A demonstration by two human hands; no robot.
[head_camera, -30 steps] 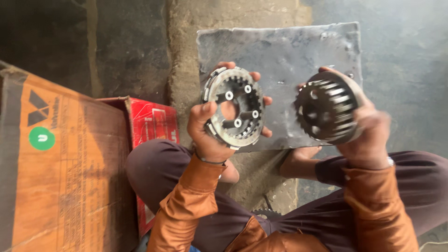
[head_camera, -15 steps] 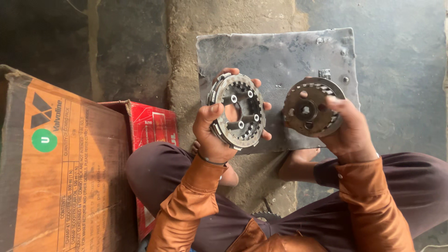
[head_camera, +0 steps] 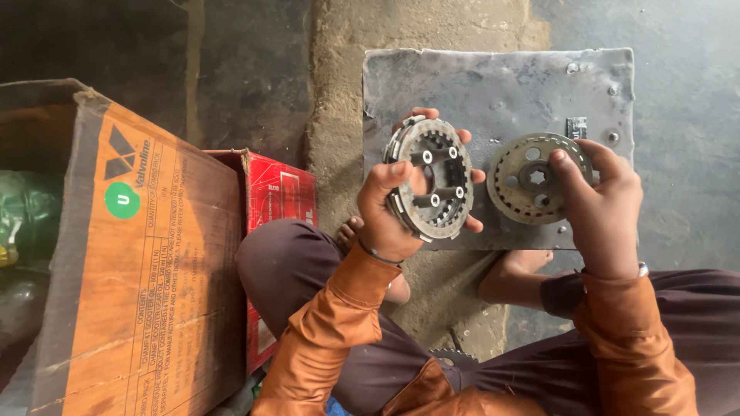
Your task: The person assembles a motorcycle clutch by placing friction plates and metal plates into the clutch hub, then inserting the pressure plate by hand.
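Both hands are busy with round metal parts above a grey metal sheet that lies on the floor. On the left, the left hand is closed around a thick metal drum, thumb across its near edge and fingertips showing past its far rim. That drum is held tilted, its open face turned up, with short posts standing inside it and a stack of thin rings around its side. To its right, the right hand grips a flat toothed disc by its right edge, thumb pressed on the face near the star-shaped centre hole. This disc sits low over the sheet; whether it touches the sheet cannot be told. Drum and disc are just beside each other, not touching. A large orange cardboard box stands at the left, with a small red box against it, beside the person's knee.
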